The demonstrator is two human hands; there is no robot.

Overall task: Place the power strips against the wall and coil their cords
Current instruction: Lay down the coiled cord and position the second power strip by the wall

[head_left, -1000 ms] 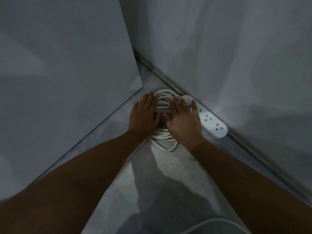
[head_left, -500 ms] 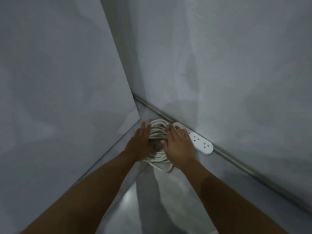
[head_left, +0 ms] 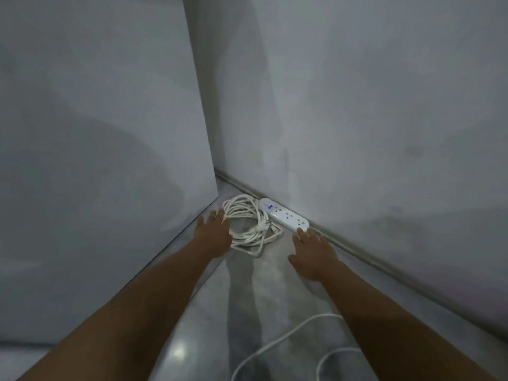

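A white power strip lies along the foot of the right wall, close to the corner. Its white cord sits in a loose coil on the floor just left of it, with the plug lying on the coil. My left hand is flat with straight fingers at the coil's left edge, fingertips touching the cord. My right hand is spread flat just below the strip's near end, fingertips at or almost at the strip.
A large pale panel stands on the left and meets the floor in a diagonal edge. A metal rail runs along the base of the right wall. A second loose white cord curves over the glossy grey floor near the bottom.
Both hands have come off the top of the coil and moved apart, the left to its left edge, the right down past the strip's near end. The camera has pulled back.
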